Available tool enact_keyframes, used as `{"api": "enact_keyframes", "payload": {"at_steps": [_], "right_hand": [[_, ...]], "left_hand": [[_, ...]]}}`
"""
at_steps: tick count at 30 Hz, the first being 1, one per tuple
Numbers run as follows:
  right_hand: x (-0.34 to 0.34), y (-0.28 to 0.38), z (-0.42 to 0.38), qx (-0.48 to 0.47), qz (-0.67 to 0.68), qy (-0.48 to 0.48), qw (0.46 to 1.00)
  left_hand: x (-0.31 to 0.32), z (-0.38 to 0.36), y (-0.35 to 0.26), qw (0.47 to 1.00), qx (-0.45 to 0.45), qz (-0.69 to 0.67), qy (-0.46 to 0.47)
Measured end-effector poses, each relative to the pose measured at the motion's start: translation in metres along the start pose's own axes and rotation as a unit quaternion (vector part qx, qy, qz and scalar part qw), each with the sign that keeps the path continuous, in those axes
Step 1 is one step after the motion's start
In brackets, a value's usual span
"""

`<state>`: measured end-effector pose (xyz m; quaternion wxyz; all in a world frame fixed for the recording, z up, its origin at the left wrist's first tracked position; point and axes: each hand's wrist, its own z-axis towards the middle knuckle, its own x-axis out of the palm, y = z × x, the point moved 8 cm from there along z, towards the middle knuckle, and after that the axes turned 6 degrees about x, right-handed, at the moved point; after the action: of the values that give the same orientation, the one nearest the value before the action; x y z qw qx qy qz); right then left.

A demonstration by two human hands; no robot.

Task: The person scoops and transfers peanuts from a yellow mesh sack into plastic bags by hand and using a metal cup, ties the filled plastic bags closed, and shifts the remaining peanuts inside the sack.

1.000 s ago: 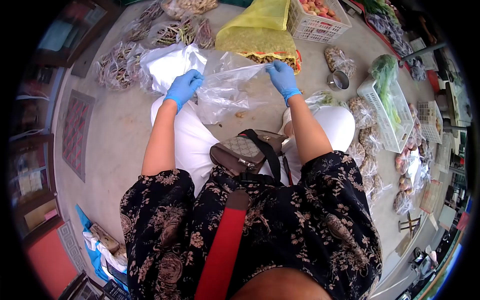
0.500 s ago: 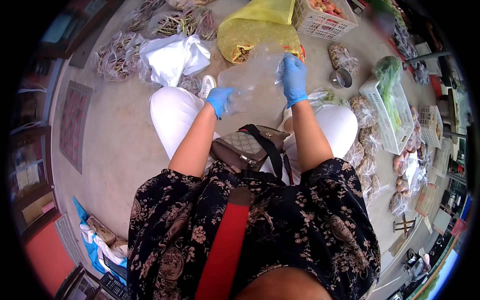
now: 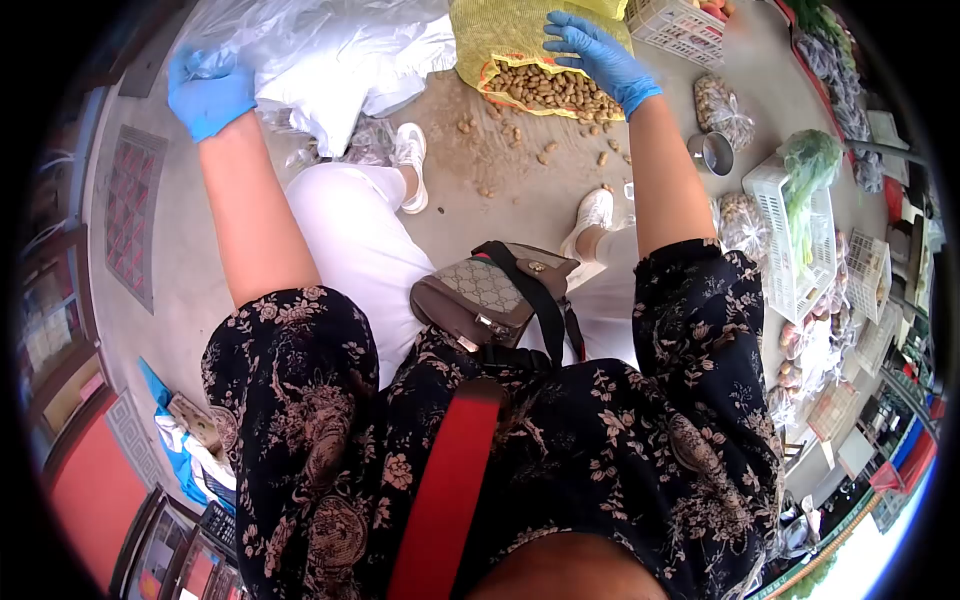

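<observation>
My left hand (image 3: 212, 98), in a blue glove, is at the upper left with its fingers curled around a thin clear plastic bag (image 3: 262, 50). The bag spreads over and beside a pile of white plastic (image 3: 385, 65). My right hand (image 3: 603, 62), also gloved in blue, is over the yellow mesh sack (image 3: 480, 38), fingers spread and nothing in them. Under and beside it, unshelled peanuts (image 3: 545, 88) fill the sack's open mouth, and several lie scattered on the floor.
A metal bowl (image 3: 711, 153) and a tied bag of produce (image 3: 722, 110) stand to the right. Beyond them is a white crate (image 3: 795, 250) with bagged greens (image 3: 808, 165). Another crate (image 3: 675, 30) is at the top. A handbag (image 3: 480, 298) rests at my lap.
My left hand has swung far to the upper left with the clear bag. My right hand has let go of the bag and moved up over the sack, uncovering the peanuts.
</observation>
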<state>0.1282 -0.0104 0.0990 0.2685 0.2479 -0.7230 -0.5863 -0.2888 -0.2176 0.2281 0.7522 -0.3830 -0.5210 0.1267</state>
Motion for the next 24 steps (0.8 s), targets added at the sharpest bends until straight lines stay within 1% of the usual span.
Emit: {"api": "enact_keyframes", "payload": {"at_steps": [1,2,3,4,5,6,7,8,9,11,14,15,17,18,19,20,21,22,23,24], "right_hand": [[-0.01,0.004,-0.003,-0.007,-0.021,-0.052,0.998],[-0.019,-0.008,-0.01,0.056,-0.071,-0.083,0.992],[-0.03,-0.033,-0.002,0.087,-0.114,-0.103,0.984],[-0.019,-0.072,-0.002,0.081,-0.165,-0.09,0.979],[0.0,-0.111,-0.002,0.101,-0.247,-0.066,0.961],[0.024,-0.142,0.004,0.11,-0.334,-0.029,0.936],[0.048,-0.172,0.018,0.116,-0.417,0.009,0.902],[0.068,-0.196,0.039,0.094,-0.45,0.028,0.887],[0.087,-0.224,0.068,0.071,-0.482,0.047,0.872],[0.116,-0.283,0.14,0.019,-0.547,0.065,0.834],[0.153,-0.357,0.236,-0.058,-0.646,0.076,0.757],[0.165,-0.372,0.259,-0.084,-0.678,0.077,0.726],[0.176,-0.401,0.282,-0.072,-0.696,0.116,0.705],[0.177,-0.417,0.282,-0.067,-0.704,0.136,0.694],[0.171,-0.424,0.285,-0.076,-0.713,0.127,0.685],[0.163,-0.429,0.285,-0.084,-0.722,0.117,0.676],[0.155,-0.433,0.284,-0.093,-0.731,0.108,0.667],[0.143,-0.442,0.275,-0.056,-0.746,0.128,0.651],[0.131,-0.448,0.259,-0.045,-0.736,0.115,0.666],[0.114,-0.466,0.236,-0.035,-0.725,0.102,0.68]], "left_hand": [[0.0,0.002,-0.013,0.998,-0.01,-0.045,-0.036],[0.003,-0.006,-0.022,0.997,-0.016,-0.064,-0.044],[0.006,-0.014,-0.032,0.995,-0.021,-0.084,-0.052],[-0.003,-0.037,-0.037,0.995,-0.016,-0.054,-0.085],[-0.011,-0.06,-0.043,0.993,-0.014,-0.023,-0.118],[-0.013,-0.085,-0.038,0.983,-0.01,0.013,-0.183],[-0.047,-0.074,-0.024,0.983,-0.031,0.028,-0.18],[-0.083,-0.06,-0.005,0.982,-0.053,0.042,-0.176],[-0.087,-0.048,0.017,0.984,-0.109,-0.025,-0.137],[-0.085,-0.03,0.058,0.961,-0.216,-0.161,-0.056],[-0.117,-0.003,0.103,0.969,-0.224,-0.103,-0.002],[-0.129,-0.005,0.113,0.971,-0.22,-0.095,-0.015],[-0.145,-0.016,0.127,0.967,-0.24,-0.077,-0.033],[-0.141,-0.023,0.131,0.962,-0.258,-0.086,-0.01],[-0.131,-0.027,0.135,0.957,-0.272,-0.097,0.023],[-0.123,-0.03,0.13,0.972,-0.226,-0.019,0.059],[-0.13,-0.03,0.123,0.969,-0.167,0.169,0.065],[-0.143,-0.031,0.112,0.93,-0.099,0.348,0.066],[-0.152,-0.029,0.097,0.855,-0.027,0.513,0.067],[-0.152,-0.03,0.099,0.847,-0.027,0.527,0.065]]}}
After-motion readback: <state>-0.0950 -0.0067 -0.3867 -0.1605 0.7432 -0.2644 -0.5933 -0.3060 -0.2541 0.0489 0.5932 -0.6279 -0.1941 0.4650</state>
